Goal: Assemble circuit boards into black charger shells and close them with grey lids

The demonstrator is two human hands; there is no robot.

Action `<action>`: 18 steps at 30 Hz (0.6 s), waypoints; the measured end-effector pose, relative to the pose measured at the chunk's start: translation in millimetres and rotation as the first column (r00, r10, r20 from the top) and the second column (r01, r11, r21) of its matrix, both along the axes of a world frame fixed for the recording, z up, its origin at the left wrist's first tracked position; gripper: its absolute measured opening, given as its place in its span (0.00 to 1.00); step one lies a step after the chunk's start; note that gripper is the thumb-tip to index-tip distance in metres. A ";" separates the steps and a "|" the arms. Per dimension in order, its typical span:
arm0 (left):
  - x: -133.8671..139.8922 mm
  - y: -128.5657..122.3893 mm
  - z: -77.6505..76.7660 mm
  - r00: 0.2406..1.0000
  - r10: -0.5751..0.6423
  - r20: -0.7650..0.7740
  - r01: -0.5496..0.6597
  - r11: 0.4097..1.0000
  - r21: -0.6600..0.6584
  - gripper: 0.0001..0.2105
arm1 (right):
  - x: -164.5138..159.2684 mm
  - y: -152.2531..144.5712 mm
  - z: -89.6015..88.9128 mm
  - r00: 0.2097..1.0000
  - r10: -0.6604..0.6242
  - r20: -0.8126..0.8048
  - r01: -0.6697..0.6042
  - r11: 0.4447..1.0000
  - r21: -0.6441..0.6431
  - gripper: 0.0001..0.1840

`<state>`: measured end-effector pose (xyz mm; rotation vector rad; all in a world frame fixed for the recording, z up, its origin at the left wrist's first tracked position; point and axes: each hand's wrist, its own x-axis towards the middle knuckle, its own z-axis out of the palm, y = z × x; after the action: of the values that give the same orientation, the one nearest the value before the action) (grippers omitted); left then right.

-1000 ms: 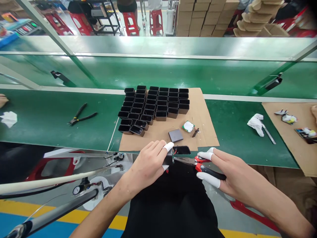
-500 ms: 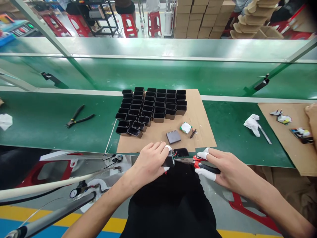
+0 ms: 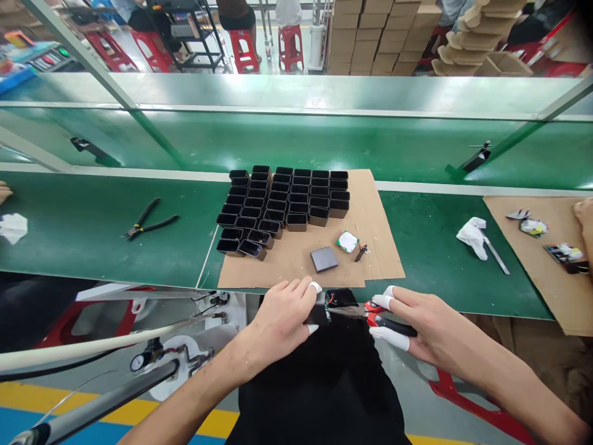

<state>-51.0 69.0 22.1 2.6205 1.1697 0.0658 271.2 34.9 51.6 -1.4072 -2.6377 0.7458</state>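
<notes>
Fingers of my left hand (image 3: 286, 318), some in white finger cots, are wrapped round a small black plastic case (image 3: 319, 310). Its open end faces right, and thin red and green wires show there. My right hand (image 3: 407, 318), also in white finger cots, grips long-nose pliers (image 3: 386, 320) with red and black handles. The pliers' jaws reach the open end of the case; whether they pinch a wire I cannot tell. Just behind the jaws is a flat black piece (image 3: 341, 298). A grey square lid (image 3: 324, 259) and a green circuit board (image 3: 348, 241) lie on the cardboard beyond.
Rows of open black cases (image 3: 278, 201) stand on a cardboard sheet (image 3: 375, 247). Black-handled cutters (image 3: 149, 221) lie left on the green bench (image 3: 83, 228). A white cloth (image 3: 472, 237) with a blade-like strip lies right, near more cardboard holding circuit parts (image 3: 566, 254).
Both hands, the case and the pliers sit slightly lower in view, with the pliers a little further right. The flat black piece behind the jaws shows more. Both grips are unchanged.
</notes>
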 end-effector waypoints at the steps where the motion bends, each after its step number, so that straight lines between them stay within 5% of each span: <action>1: -0.1 -1.3 -0.5 1.000 0.011 -0.004 -0.011 1.000 -0.008 0.20 | 0.4 -0.4 0.3 1.000 0.006 0.000 -0.006 1.000 0.000 0.06; 7: -2.1 -3.8 -0.2 1.000 0.025 0.008 -0.024 0.999 -0.038 0.20 | -1.7 0.4 -1.1 0.999 0.033 -0.005 -0.033 0.999 0.002 0.06; 14: 15.6 -3.9 -1.2 0.990 0.098 0.098 -0.119 0.965 0.234 0.16 | -15.9 0.3 3.9 1.000 -0.008 -0.022 0.011 0.990 0.140 0.13; 18: 14.6 -5.0 -2.4 0.994 0.080 0.070 -0.088 0.989 0.121 0.14 | -16.2 -2.2 10.9 1.000 0.004 -0.001 -0.003 0.994 0.112 0.15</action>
<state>-36.4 64.0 19.7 2.6517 1.2925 0.2462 255.0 32.8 62.5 -1.3729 -2.6359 0.5886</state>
